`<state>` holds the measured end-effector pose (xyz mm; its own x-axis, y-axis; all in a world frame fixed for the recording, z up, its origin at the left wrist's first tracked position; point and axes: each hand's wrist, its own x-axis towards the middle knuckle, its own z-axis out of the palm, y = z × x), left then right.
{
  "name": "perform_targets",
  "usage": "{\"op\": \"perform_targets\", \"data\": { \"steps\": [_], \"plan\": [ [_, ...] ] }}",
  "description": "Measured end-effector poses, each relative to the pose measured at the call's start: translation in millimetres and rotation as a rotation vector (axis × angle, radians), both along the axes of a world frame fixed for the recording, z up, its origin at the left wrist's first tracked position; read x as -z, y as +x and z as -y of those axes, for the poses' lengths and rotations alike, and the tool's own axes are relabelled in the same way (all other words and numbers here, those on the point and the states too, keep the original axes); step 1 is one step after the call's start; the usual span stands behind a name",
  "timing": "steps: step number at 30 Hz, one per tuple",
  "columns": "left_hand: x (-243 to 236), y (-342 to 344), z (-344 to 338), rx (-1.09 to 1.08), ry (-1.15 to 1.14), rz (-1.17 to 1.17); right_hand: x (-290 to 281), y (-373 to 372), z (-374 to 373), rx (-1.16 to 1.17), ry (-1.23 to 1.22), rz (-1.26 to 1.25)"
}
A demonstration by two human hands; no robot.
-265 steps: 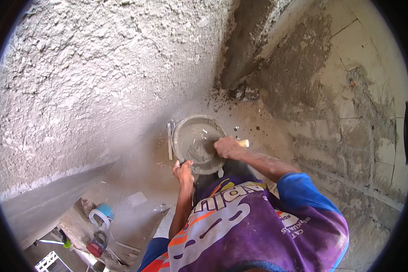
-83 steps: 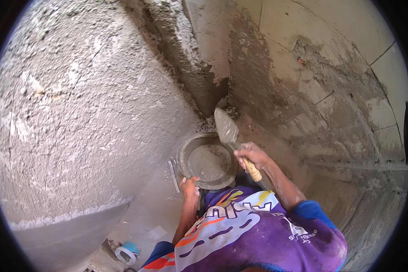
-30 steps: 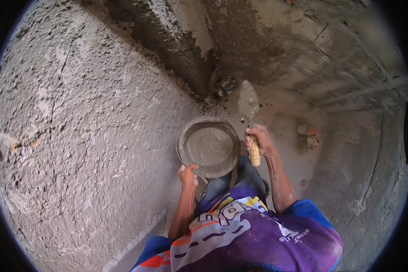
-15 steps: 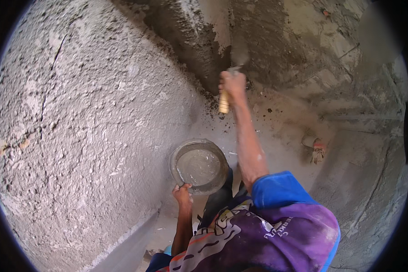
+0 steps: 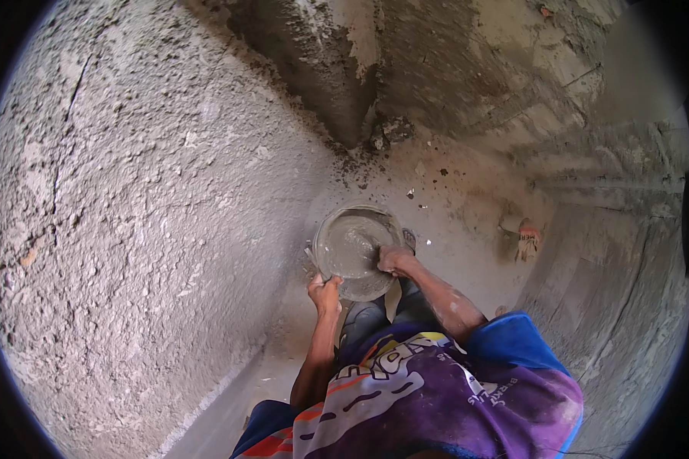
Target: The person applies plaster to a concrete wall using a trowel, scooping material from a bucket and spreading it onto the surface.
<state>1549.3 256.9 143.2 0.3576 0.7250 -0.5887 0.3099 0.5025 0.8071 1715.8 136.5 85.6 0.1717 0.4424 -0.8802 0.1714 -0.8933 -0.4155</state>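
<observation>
While left hand (image 5: 327, 294) grips circular basin (image 5: 369, 289), right hand (image 5: 394, 260) curled near mortar (image 5: 347, 251), hold unclear.

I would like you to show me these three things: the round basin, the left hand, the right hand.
Round basin (image 5: 368, 289): head view, near inner wall.
Left hand (image 5: 326, 293): head view, middle of the hand.
Right hand (image 5: 395, 260): head view, middle of the hand.

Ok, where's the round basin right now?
In the head view, the round basin is near the centre, with the left hand gripping its near-left rim and the right hand at its right side.
</observation>
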Motion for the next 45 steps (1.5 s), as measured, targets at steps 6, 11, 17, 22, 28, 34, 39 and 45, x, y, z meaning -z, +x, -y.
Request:
{"op": "perform_targets", "data": {
  "steps": [6, 11, 17, 22, 28, 34, 39, 45],
  "plan": [
    [-6, 37, -1, 0.059, -0.039, 0.035, -37, 38, 52, 0.573, 0.181, -0.547],
    [10, 43, -7, 0.004, -0.082, -0.029, -53, 63, 75, 1.077, 0.482, -0.81],
    [39, 11, -19, -0.141, -0.095, -0.116, 13, 106, 28, 1.479, 0.633, -0.25],
    [81, 0, -30, -0.187, -0.047, -0.126, 209, 161, -90, 1.256, 0.189, 0.777],
    [89, -37, -42, -0.316, 0.029, -0.238, 109, 193, -138, 1.406, 0.674, 0.201],
    [41, -42, -40, -0.298, 0.034, -0.17, -20, 147, 17, 0.525, 0.387, 0.254],
    [-9, -15, -28, -0.13, 0.024, -0.092, -33, 34, -1, -0.29, 0.115, 0.309],
    [-22, 11, -17, -0.005, -0.031, 0.06, 20, -7, 35, 0.465, 0.582, -0.346]
  ]
}}
